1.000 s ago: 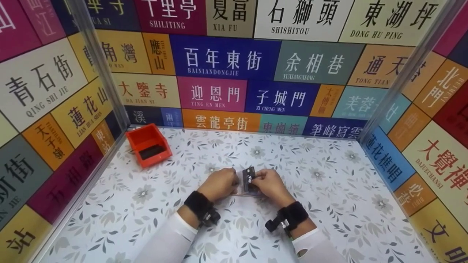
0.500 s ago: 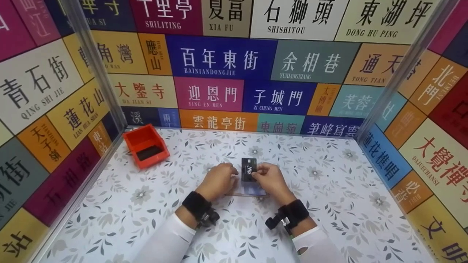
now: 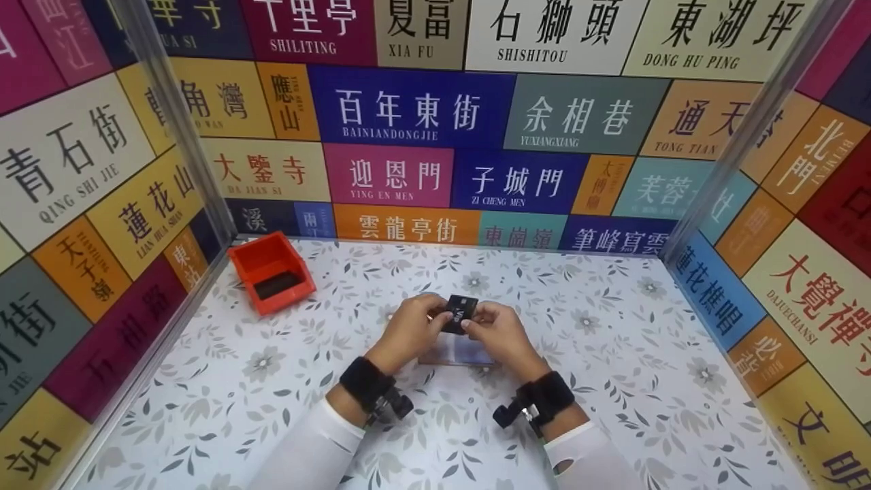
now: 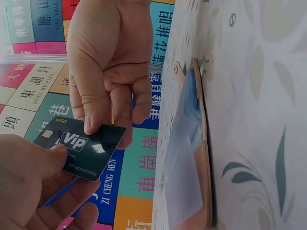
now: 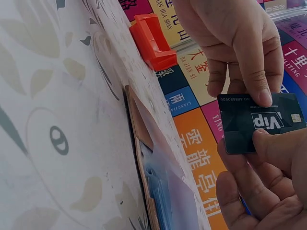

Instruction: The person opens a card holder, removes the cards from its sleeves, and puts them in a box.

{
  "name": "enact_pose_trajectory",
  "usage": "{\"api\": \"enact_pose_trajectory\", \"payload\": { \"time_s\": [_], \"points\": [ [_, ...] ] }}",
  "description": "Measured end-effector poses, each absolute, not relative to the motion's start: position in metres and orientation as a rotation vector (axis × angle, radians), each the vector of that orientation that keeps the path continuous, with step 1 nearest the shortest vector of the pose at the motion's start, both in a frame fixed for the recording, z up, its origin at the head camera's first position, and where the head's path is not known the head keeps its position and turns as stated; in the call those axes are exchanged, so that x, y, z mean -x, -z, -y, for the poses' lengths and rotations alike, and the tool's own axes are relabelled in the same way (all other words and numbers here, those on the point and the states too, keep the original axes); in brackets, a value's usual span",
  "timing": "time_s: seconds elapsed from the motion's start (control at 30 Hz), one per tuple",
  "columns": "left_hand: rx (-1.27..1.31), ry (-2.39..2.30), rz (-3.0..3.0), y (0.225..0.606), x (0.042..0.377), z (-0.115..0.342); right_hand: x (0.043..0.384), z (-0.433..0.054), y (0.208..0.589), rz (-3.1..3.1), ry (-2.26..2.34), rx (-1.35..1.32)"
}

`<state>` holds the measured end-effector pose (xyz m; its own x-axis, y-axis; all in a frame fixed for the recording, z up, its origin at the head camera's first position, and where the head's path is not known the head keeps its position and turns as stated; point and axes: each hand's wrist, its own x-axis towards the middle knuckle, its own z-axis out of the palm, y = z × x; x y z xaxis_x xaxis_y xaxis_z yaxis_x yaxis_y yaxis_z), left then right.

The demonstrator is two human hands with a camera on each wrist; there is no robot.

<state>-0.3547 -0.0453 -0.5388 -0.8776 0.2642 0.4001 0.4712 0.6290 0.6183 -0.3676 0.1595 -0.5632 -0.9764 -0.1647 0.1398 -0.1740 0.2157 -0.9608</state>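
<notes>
My left hand [image 3: 412, 330] and right hand [image 3: 502, 333] both pinch a black VIP card [image 4: 79, 148], thumbs on its printed face. White "Vip" lettering and a gold chip show on the card. Fingers of both hands reach behind it. Below the hands, a brown card holder [image 4: 205, 167] lies spread on the table, its clear and bluish plastic sleeves [image 5: 163, 191] standing partly raised. From the head view, the hands hide part of this holder [image 3: 457, 354].
A red plastic bin [image 3: 272, 272] sits at the back left of the table, with a dark flat item [image 3: 279, 284] inside. Walls [image 3: 408, 109] covered in coloured signs enclose the floral-patterned table [image 3: 585, 381] at the back and both sides.
My right hand has raised the card from low over the holder. My left hand has come up from the holder's left side and now pinches the card too.
</notes>
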Motion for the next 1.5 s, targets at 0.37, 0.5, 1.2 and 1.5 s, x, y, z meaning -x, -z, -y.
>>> {"api": "enact_pose_trajectory", "payload": {
  "time_s": [0.37,0.5,1.2,1.5],
  "points": [
    [0.569,1.021,2.581,0.533,0.355,0.048,0.371,-0.166,0.567,2.549,-1.733,-0.442],
    [0.548,0.974,2.548,0.530,0.356,0.054,0.371,-0.170,0.569,2.704,-1.373,-0.438],
    [0.287,0.737,2.490,0.513,0.374,0.119,0.365,-0.176,0.578,2.945,-0.841,-0.462],
    [0.171,0.396,2.438,0.505,0.386,0.209,0.365,-0.176,0.579,2.935,-0.860,-0.492]
  ]
}}
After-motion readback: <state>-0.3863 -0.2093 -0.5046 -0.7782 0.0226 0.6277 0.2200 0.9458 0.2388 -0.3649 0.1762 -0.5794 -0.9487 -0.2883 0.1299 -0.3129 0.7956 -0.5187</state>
